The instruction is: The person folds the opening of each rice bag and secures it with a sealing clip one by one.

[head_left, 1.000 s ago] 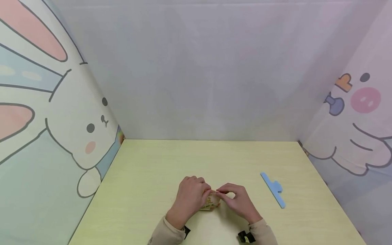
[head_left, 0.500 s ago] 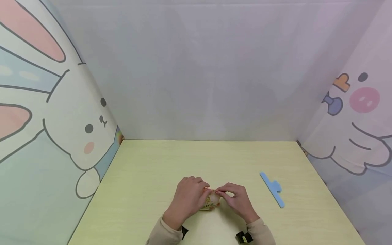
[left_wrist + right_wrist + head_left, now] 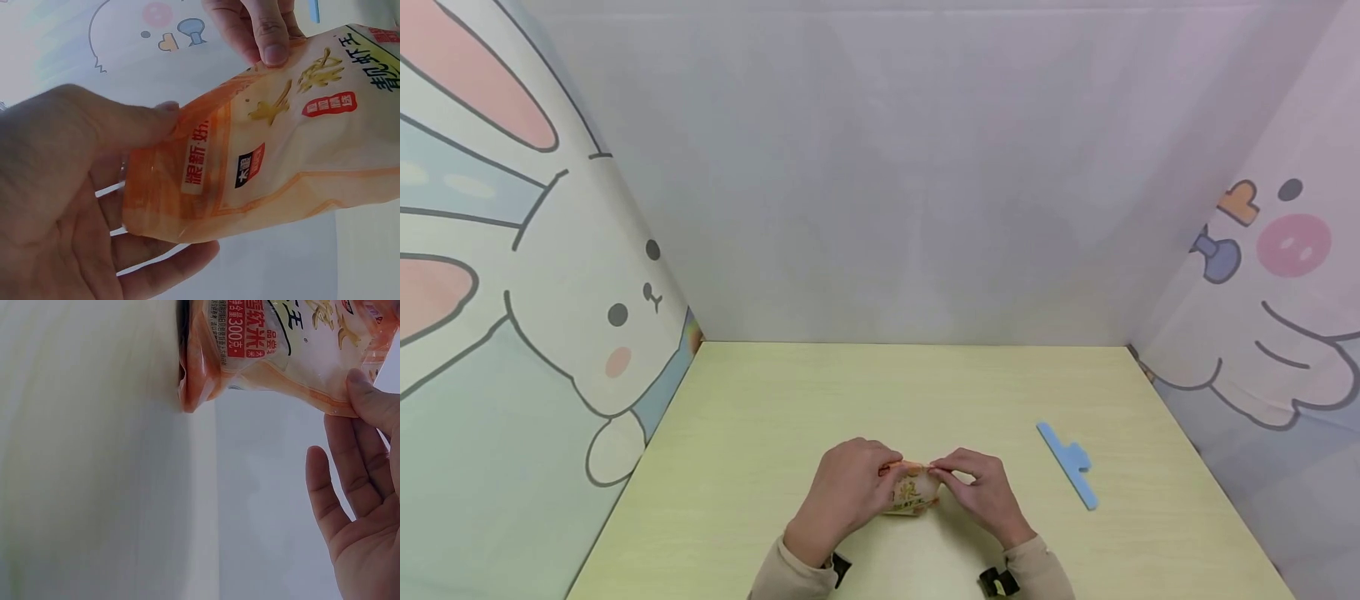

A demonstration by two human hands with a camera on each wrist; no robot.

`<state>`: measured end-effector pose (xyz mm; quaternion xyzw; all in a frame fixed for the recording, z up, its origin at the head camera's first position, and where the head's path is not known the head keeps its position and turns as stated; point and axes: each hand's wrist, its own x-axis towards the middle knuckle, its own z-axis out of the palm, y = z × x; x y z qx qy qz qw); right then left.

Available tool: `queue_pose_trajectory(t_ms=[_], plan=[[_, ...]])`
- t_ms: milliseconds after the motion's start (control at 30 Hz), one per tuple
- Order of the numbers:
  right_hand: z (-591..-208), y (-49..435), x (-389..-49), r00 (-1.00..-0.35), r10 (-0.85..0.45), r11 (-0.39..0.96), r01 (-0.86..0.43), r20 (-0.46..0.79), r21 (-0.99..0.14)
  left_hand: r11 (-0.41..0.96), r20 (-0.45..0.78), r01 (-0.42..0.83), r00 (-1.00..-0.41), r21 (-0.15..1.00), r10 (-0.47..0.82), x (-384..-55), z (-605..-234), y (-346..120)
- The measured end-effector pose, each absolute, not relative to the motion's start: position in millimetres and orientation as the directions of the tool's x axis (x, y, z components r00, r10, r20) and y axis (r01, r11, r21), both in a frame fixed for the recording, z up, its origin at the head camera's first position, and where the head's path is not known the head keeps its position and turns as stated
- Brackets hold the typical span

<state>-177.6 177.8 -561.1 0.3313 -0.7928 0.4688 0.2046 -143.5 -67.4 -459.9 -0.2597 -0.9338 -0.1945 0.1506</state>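
Observation:
An orange and cream plastic snack bag [image 3: 912, 493], printed with dark and red characters, stands on the table between both hands. My left hand [image 3: 848, 483] pinches one top corner; in the left wrist view the thumb lies on the orange top band of the bag [image 3: 281, 144], with the lower fingers spread. The opposite end of that top edge is pinched between thumb and fingers of my right hand [image 3: 987, 492]. In the right wrist view the right hand [image 3: 365, 487] grips the bag's edge, its outer fingers extended. Whether the top is sealed I cannot tell.
A light blue bag clip [image 3: 1070, 465] lies on the pale yellow table [image 3: 790, 392], to the right of my right hand. A plain grey cloth [image 3: 910, 183] hangs behind the table, and cloths with cartoon animals flank it.
My left hand has slid left and slightly down along the bag's top edge, uncovering more of the printed front. The right hand keeps its pinch nearly in place. The blue clip lies still.

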Motion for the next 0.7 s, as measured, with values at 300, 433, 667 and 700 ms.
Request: queue_pose_trajectory(t_ms=[300,433,667,700], plan=[[-561.3,178.3,-176.1,-0.697,-0.332,0.343,-0.717,0.635,-0.607,0.773,0.493,0.587,-0.76,0.239,0.425,-148.1,-469.4,-70.2],[-562.7,177.4,-176.8,-0.676,-0.327,0.357,-0.736,0.661,-0.575,0.753,0.546,0.617,-0.721,0.229,0.425,-152.0,-474.1,-71.4],[-565.3,175.1,-177.8,-0.631,-0.329,0.375,-0.77,0.702,-0.516,0.761,0.588,0.61,-0.707,0.223,0.394,-155.7,-480.1,-71.8],[-565.4,175.0,-177.4,-0.625,-0.33,0.377,-0.774,0.708,-0.508,0.763,0.589,0.607,-0.707,0.223,0.391,-155.8,-480.5,-71.6]])
